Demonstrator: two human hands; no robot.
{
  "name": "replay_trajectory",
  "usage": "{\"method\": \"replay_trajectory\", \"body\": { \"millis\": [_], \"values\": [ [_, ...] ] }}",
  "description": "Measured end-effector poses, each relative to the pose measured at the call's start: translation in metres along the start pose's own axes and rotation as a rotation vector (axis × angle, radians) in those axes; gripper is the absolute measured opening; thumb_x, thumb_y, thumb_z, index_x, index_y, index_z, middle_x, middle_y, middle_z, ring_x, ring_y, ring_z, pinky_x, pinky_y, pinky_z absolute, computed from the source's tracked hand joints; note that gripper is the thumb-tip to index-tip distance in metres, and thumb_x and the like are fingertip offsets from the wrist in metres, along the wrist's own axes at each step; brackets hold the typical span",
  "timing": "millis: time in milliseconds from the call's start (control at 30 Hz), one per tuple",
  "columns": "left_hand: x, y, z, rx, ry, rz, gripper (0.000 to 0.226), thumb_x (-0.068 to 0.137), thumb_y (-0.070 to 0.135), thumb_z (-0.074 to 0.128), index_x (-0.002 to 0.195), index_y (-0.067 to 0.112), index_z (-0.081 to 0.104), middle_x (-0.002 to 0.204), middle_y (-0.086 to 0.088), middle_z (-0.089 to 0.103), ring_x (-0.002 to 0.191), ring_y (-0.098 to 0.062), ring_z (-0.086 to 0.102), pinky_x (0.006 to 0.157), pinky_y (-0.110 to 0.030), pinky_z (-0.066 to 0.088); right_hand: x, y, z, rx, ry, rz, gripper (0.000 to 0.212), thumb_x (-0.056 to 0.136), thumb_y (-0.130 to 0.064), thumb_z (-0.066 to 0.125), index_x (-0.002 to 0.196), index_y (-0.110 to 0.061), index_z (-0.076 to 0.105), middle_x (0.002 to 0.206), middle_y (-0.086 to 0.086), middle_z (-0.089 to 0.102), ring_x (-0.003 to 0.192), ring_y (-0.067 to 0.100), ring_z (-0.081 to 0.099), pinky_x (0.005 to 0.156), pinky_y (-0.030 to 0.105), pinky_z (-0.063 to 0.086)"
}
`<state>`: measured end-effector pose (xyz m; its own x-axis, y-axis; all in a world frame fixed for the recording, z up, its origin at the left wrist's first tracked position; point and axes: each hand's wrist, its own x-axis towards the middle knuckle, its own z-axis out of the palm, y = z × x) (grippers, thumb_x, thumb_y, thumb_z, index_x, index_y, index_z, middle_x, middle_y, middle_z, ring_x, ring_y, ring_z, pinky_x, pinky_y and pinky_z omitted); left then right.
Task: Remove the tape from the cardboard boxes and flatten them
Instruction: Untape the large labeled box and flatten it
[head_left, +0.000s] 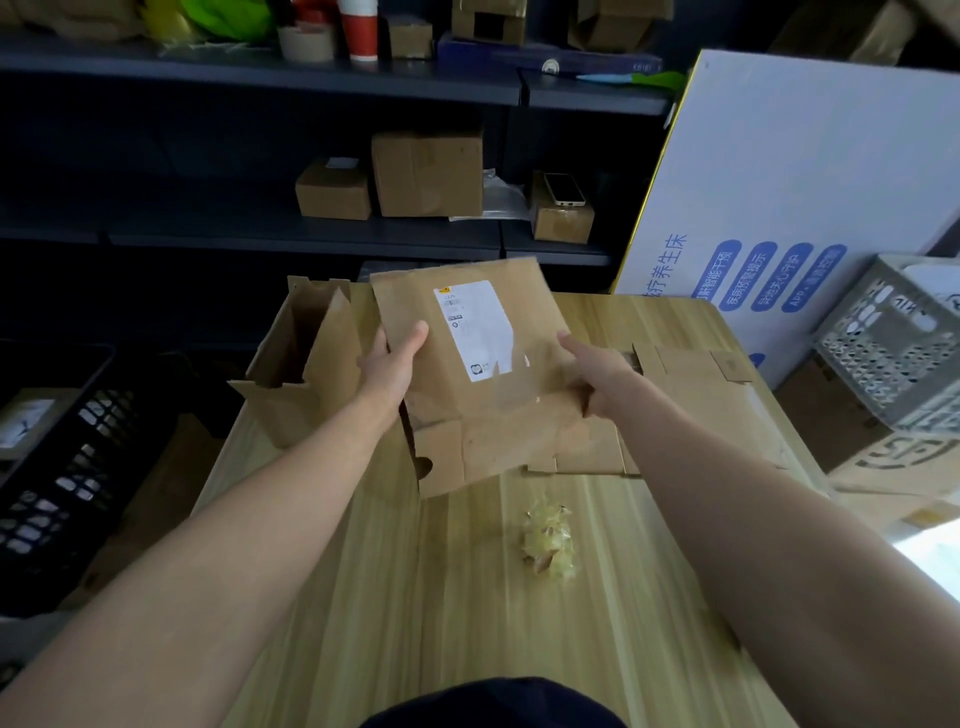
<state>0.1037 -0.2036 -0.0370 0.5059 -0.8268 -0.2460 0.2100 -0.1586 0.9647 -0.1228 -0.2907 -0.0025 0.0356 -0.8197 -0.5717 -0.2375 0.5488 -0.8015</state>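
A brown cardboard box (467, 410) with a white shipping label is held above the middle of the wooden table (426, 597), its large panel tilted up and its lower flaps spread. My left hand (390, 361) grips the panel's left edge, thumb on the front. My right hand (597, 374) holds the right side where panel and flap meet. A crumpled ball of clear yellowish tape (548, 538) lies on the table in front of the box. An opened, upright box (298, 364) stands at the table's far left. Flattened cardboard (691, 379) lies at the far right.
Dark shelves (311, 228) behind the table carry several small closed boxes and a phone. A large white printed carton (779, 197) leans at the right, with a grey plastic crate (893, 348) beside it. A black crate (57, 467) sits left of the table.
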Motion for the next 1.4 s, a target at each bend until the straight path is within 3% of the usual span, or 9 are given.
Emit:
{"method": "replay_trajectory", "body": {
  "millis": [133,267,433,600,733,967,1067,1167,1400],
  "values": [
    [-0.004,-0.001,-0.001,-0.103,-0.073,-0.164,0.058,0.075,0.068,0.06,0.118,0.029,0.061,0.114,0.008,0.068,0.104,-0.012,0.063,0.088,-0.035,0.051,0.007,-0.01,0.003,0.097,0.075,-0.116,0.04,0.082,-0.047,0.067,0.095,-0.012,0.056,0.092,-0.001,0.057,0.088,0.019,0.056,0.084,0.037,0.05],
    [-0.004,0.004,0.0,-0.211,-0.027,-0.33,0.061,0.065,0.077,0.061,0.099,0.027,0.067,0.094,0.004,0.074,0.085,-0.016,0.07,0.07,-0.037,0.054,0.004,-0.015,0.008,0.215,0.023,-0.219,0.024,0.087,-0.038,0.066,0.081,-0.016,0.057,0.096,-0.002,0.06,0.087,0.016,0.057,0.076,0.035,0.049],
    [-0.01,0.006,-0.008,-0.214,-0.071,-0.535,0.091,0.049,0.088,0.059,0.111,0.022,0.056,0.111,-0.015,0.063,0.096,-0.04,0.063,0.064,-0.06,0.052,0.005,-0.005,0.005,0.259,-0.116,-0.251,0.024,0.094,-0.03,0.058,0.076,-0.015,0.05,0.1,0.001,0.06,0.091,0.018,0.055,0.085,0.036,0.046],
    [-0.009,0.0,-0.01,-0.29,-0.067,-0.498,0.069,0.052,0.08,0.067,0.096,0.028,0.064,0.099,-0.013,0.071,0.081,-0.034,0.07,0.051,-0.05,0.054,0.005,0.0,0.001,0.086,-0.124,-0.239,0.026,0.095,-0.036,0.054,0.08,-0.015,0.05,0.109,0.002,0.057,0.099,0.019,0.048,0.093,0.037,0.04],
    [-0.008,-0.001,-0.01,-0.302,-0.087,-0.398,0.069,0.056,0.08,0.066,0.101,0.029,0.07,0.093,0.0,0.075,0.08,-0.022,0.073,0.058,-0.04,0.057,0.001,-0.002,0.001,0.015,-0.199,-0.165,0.048,0.086,-0.052,0.059,0.118,-0.016,0.055,0.122,0.002,0.055,0.113,0.026,0.052,0.099,0.05,0.041],
    [-0.003,0.003,-0.013,-0.215,0.025,-0.395,0.106,0.037,0.079,0.074,0.125,0.021,0.058,0.119,-0.002,0.065,0.108,-0.029,0.062,0.094,-0.049,0.048,0.0,0.0,0.004,-0.008,-0.028,-0.241,0.036,0.082,-0.033,0.072,0.099,-0.003,0.062,0.097,0.007,0.067,0.084,0.023,0.065,0.067,0.032,0.054],
    [0.005,-0.003,-0.014,-0.007,0.083,-0.437,0.081,0.063,0.05,0.082,0.129,0.011,0.054,0.127,-0.004,0.057,0.117,-0.028,0.054,0.1,-0.046,0.044,0.001,0.005,0.007,-0.008,0.01,-0.275,0.024,0.08,-0.017,0.074,0.084,-0.009,0.052,0.096,0.008,0.064,0.087,0.027,0.063,0.073,0.044,0.058],
    [0.009,-0.01,-0.016,0.086,0.069,-0.465,0.05,0.075,0.021,0.079,0.118,0.004,0.061,0.119,-0.011,0.064,0.105,-0.027,0.061,0.094,-0.042,0.048,0.001,0.006,0.007,-0.129,0.041,-0.272,0.034,0.079,-0.008,0.072,0.101,-0.016,0.048,0.107,0.006,0.057,0.094,0.026,0.059,0.072,0.042,0.056],
    [0.004,-0.003,-0.008,0.134,0.175,-0.166,0.024,0.075,0.002,0.073,0.091,0.014,0.061,0.098,-0.005,0.068,0.079,-0.019,0.063,0.069,-0.031,0.049,-0.007,0.007,0.018,-0.475,0.065,-0.301,0.073,0.087,-0.035,0.065,0.146,-0.01,0.028,0.141,0.01,0.044,0.123,0.028,0.047,0.091,0.035,0.041]
  ]
}}
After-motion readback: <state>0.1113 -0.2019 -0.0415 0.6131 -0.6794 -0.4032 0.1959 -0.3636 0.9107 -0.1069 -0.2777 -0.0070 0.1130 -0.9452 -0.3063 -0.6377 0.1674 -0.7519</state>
